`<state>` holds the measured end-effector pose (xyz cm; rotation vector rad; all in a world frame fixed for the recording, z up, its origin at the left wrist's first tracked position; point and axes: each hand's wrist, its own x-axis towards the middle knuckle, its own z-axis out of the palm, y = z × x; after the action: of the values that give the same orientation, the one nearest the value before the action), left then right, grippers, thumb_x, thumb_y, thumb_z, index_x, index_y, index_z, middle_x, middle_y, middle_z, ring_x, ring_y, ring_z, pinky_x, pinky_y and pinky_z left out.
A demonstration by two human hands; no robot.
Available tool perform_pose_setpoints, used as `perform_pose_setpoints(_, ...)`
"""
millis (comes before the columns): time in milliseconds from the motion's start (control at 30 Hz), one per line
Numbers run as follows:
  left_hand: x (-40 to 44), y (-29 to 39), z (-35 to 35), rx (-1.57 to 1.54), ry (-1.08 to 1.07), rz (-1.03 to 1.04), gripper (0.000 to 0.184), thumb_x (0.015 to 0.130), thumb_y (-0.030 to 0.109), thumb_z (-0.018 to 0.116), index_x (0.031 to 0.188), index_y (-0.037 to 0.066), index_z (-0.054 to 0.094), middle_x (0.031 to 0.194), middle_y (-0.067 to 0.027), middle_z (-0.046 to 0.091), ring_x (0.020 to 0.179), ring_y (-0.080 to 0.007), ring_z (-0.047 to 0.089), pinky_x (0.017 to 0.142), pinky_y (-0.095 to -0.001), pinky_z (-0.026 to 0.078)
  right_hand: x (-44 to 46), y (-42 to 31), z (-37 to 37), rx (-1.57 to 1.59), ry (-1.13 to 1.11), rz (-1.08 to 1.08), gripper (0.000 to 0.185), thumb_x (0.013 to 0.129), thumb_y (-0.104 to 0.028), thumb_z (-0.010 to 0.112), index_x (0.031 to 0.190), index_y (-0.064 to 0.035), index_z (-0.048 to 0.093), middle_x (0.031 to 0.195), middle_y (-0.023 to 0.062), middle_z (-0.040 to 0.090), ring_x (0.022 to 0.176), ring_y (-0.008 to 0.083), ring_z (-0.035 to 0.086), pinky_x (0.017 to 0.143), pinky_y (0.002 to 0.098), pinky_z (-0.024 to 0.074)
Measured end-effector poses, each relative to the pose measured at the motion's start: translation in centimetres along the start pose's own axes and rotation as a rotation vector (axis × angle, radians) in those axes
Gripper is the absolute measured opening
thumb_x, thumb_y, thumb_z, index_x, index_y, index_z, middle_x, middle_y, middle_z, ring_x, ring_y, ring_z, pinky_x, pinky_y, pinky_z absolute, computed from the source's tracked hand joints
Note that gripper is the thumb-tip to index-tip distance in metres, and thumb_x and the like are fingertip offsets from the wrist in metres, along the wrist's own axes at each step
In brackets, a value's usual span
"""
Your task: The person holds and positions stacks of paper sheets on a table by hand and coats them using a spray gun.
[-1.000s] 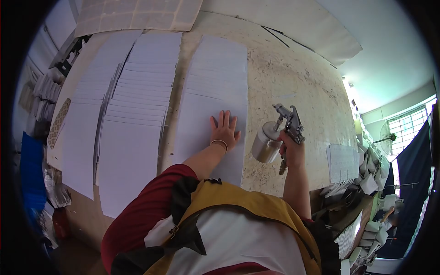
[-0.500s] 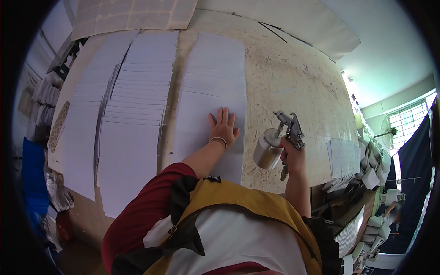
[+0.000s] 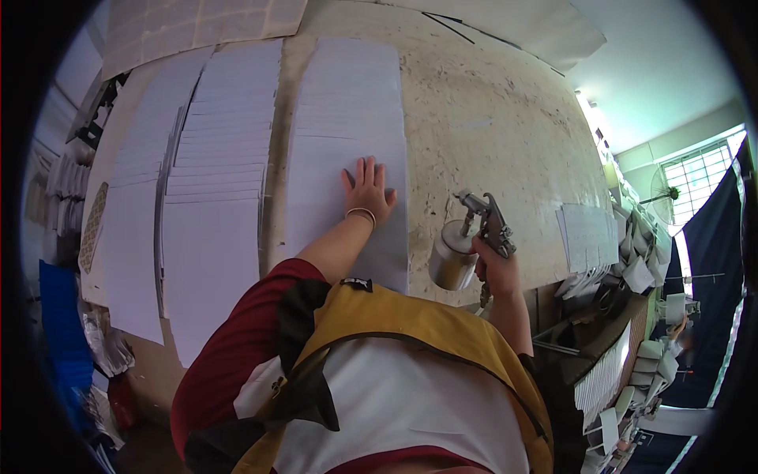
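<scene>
My left hand [image 3: 369,195] lies flat on a long strip of overlapping white sheets [image 3: 345,95], fingers spread, a thin bangle at the wrist. To the right, my right hand [image 3: 497,272] is wrapped round the handle of a spray gun [image 3: 496,229]. A metal cup [image 3: 454,257] hangs below the gun's head, above the table. The gun's nozzle points up and left, toward the sheets. No spray shows. Whether a finger presses the trigger I cannot tell.
Two more strips of overlapping white sheets [image 3: 217,158] lie on the stained table [image 3: 489,150] at the left. A large pale board [image 3: 197,35] rests at the far left corner. Some sheets [image 3: 588,237] sit at the right edge. Beyond stand stacked white pieces and a fan [image 3: 669,193].
The whole view has shifted slightly. My left hand remains flat on the sheets, a little farther forward. My right hand still grips the spray gun, in nearly the same place.
</scene>
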<state>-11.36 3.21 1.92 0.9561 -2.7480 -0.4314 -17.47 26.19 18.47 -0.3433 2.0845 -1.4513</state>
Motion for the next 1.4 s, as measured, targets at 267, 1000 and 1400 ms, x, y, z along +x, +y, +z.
perform_pose_setpoints(267, -0.2, -0.7, -0.8, -0.035, -0.002, 0.015, 0.064, 0.082, 0.041, 0.053, 0.134, 0.005, 0.037, 0.144, -0.0151, 0.025, 0.135, -0.0328, 0.022, 0.106, -0.0594, 0.014, -2.2, 1.1, -0.3, 0.045, -0.106, 0.055, 0.014, 0.085, -0.019, 0.060, 0.077, -0.0069, 0.059, 0.055, -0.0014, 0.052, 0.039, 0.0056, 0.044, 0.035, 0.0211, 0.0304)
perform_pose_setpoints(1000, -1.4, -3.7, -1.5, 0.048, -0.013, 0.177, 0.064, 0.083, 0.042, 0.052, 0.133, 0.007, 0.038, 0.144, -0.0124, 0.028, 0.135, -0.0316, 0.020, 0.107, -0.0561, 0.014, -2.0, 0.2, 1.0, 0.005, -0.179, -0.012, 0.010, 0.084, -0.015, 0.060, 0.082, -0.0051, 0.060, 0.064, 0.0001, 0.057, 0.042, 0.0050, 0.045, 0.037, 0.0206, 0.0322)
perform_pose_setpoints(1400, -1.4, -3.8, -1.5, 0.006, -0.008, 0.173, 0.063, 0.082, 0.041, 0.053, 0.133, 0.007, 0.039, 0.143, -0.0125, 0.030, 0.134, -0.0307, 0.022, 0.107, -0.0558, 0.016, -0.4, -1.7, 3.4, -0.028, -0.245, -0.045, 0.012, 0.082, -0.013, 0.062, 0.081, -0.0014, 0.061, 0.062, 0.0011, 0.057, 0.042, 0.0060, 0.045, 0.037, 0.0217, 0.0339)
